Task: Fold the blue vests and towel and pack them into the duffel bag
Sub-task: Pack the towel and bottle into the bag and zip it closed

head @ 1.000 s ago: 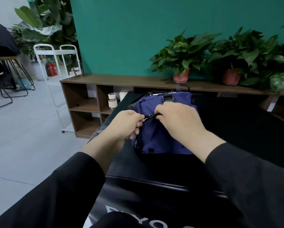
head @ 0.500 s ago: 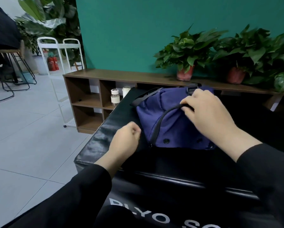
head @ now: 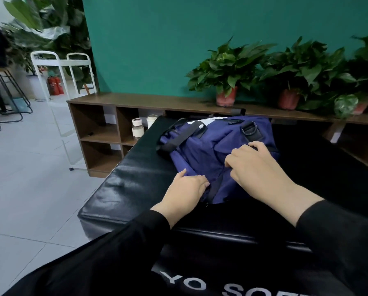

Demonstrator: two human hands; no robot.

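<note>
The blue duffel bag (head: pixel 217 154) lies on its side on the black padded bench (head: pixel 131 184), toward the far end. Its black carry strap (head: pixel 179 135) loops over the left end, and a black ring buckle (head: pixel 249 129) sits on the top right.

The left hand (head: pixel 186 192) rests at the near left corner of the bag. Its fingers press into the fabric next to the dark zipper line; whether they pinch anything there cannot be told. The right hand (head: pixel 256 165) lies on top of the bag with fingers curled down into the cloth, grasping a fold of it. Both arms wear black sleeves (head: pixel 336 236).

Behind the bench stands a low wooden shelf unit (head: pixel 106 116). Two small jars (head: pixel 137 128) sit in one of its compartments. Potted plants (head: pixel 227 69) line its top against a green wall (head: pixel 157 43). A white metal cart (head: pixel 61 67) stands on the tiled floor at the left.
</note>
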